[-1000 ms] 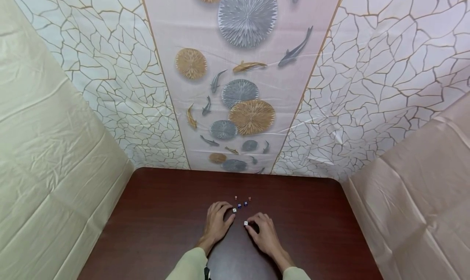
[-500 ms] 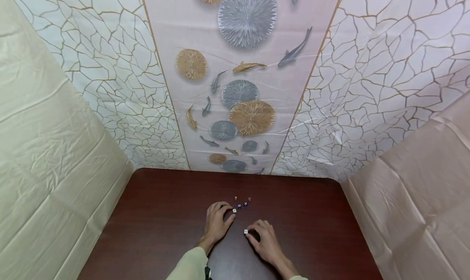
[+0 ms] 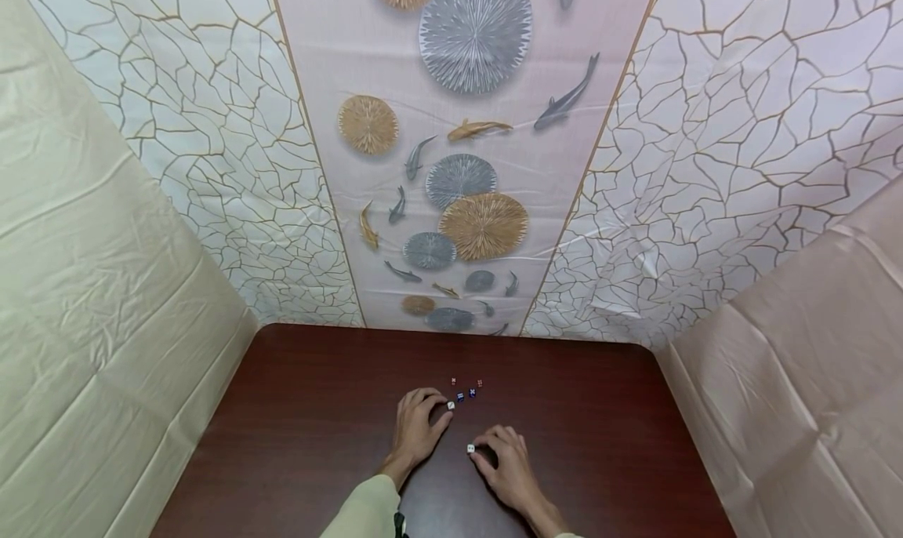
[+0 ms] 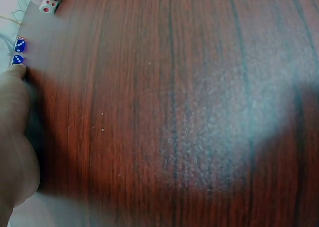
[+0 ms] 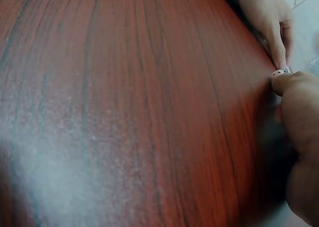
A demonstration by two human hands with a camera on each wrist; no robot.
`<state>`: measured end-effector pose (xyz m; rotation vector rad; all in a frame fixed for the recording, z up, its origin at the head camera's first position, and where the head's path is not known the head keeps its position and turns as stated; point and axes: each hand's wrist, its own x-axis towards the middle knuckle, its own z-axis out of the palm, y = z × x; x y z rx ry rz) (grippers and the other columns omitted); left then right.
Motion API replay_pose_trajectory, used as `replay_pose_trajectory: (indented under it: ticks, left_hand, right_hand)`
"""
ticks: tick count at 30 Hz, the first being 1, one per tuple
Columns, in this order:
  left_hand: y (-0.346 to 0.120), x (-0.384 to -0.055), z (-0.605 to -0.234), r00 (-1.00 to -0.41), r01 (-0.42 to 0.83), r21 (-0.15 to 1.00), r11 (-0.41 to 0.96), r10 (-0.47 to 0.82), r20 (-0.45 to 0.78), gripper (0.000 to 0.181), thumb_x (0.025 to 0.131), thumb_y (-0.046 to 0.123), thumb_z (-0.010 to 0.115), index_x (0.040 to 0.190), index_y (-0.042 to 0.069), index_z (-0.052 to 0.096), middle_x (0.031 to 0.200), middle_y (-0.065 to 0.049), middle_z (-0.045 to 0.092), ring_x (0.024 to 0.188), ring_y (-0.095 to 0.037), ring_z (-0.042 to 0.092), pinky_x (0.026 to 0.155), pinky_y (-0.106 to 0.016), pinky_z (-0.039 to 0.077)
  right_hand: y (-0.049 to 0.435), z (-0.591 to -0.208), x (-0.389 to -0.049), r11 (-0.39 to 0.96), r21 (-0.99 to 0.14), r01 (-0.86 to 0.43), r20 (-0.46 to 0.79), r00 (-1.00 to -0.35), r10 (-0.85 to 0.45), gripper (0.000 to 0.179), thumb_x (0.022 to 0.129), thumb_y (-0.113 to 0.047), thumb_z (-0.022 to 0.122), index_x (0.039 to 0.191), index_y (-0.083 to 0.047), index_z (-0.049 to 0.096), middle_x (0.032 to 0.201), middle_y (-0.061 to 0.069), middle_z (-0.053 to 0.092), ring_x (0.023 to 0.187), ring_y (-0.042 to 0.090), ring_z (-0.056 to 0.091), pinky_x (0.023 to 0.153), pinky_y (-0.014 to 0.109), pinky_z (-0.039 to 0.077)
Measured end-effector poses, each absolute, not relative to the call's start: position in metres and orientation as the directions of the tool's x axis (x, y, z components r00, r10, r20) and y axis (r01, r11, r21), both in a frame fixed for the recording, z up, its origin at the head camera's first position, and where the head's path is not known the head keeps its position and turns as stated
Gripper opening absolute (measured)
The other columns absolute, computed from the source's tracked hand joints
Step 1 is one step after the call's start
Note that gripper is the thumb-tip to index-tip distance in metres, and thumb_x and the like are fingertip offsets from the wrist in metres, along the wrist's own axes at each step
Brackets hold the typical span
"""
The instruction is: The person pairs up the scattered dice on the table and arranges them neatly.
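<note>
My left hand (image 3: 416,427) rests on the brown table, its thumb and fingertips closed in on a white die (image 3: 451,405). In the left wrist view its thumb (image 4: 15,95) hides that die. Nearer the table's front, my right hand (image 3: 509,461) pinches a second white die (image 3: 470,448) between thumb and fingers. Red pips show on this die (image 4: 48,6) in the left wrist view. Two blue dice, a left one (image 3: 461,397) and a right one (image 3: 473,393), lie just beyond my left fingertips. Behind them sit two small reddish dice, one left (image 3: 454,381) and one right (image 3: 480,383).
The dark wood table (image 3: 317,381) has rounded far corners. A patterned cloth (image 3: 487,130) with fish and round leaves hangs behind it. Pale cloth walls stand at the left (image 3: 106,287) and right (image 3: 797,350).
My right hand has drawn back toward the table's front with its white die, then shifted slightly left. My left hand and the blue and reddish dice have stayed in place.
</note>
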<state>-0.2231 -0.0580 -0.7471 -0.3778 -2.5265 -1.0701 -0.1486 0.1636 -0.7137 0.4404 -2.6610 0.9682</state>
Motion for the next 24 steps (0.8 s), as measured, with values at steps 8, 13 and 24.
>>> replay_pose_trajectory:
  ticks: [8, 13, 24]
  left_hand:
    - [-0.0571, -0.2221, -0.745, -0.884, 0.393, 0.62, 0.679, 0.095, 0.457, 0.022, 0.098, 0.027, 0.09, 0.116, 0.017, 0.084, 0.127, -0.003, 0.077, 0.126, -0.034, 0.068, 0.117, -0.067, 0.048]
    - [-0.0561, -0.2216, -0.7445, -0.875, 0.404, 0.616, 0.676, 0.089, 0.476, 0.022, 0.096, 0.024, 0.091, 0.115, 0.016, 0.084, 0.126, -0.003, 0.077, 0.124, -0.034, 0.068, 0.115, -0.068, 0.048]
    - [-0.0549, -0.2223, -0.7438, -0.884, 0.387, 0.636, 0.667, 0.072, 0.462, 0.021, 0.096, 0.024, 0.091, 0.114, 0.015, 0.084, 0.125, -0.003, 0.078, 0.123, -0.034, 0.068, 0.115, -0.067, 0.047]
  right_hand:
    - [0.1639, -0.719, -0.149, 0.708, -0.543, -0.451, 0.454, -0.867, -0.205, 0.022, 0.086, -0.013, 0.098, 0.103, -0.02, 0.085, 0.101, -0.008, 0.073, 0.1, 0.008, 0.061, 0.086, 0.032, 0.041]
    - [0.1643, -0.7205, -0.1492, 0.713, -0.535, -0.452, 0.46, -0.864, -0.203, 0.022, 0.086, -0.013, 0.098, 0.104, -0.019, 0.086, 0.101, -0.009, 0.072, 0.101, 0.009, 0.062, 0.087, 0.033, 0.041]
    - [0.1652, -0.7247, -0.1494, 0.712, -0.521, -0.47, 0.483, -0.851, -0.208, 0.023, 0.085, -0.013, 0.099, 0.104, -0.018, 0.086, 0.102, -0.007, 0.072, 0.1, 0.01, 0.062, 0.087, 0.033, 0.041]
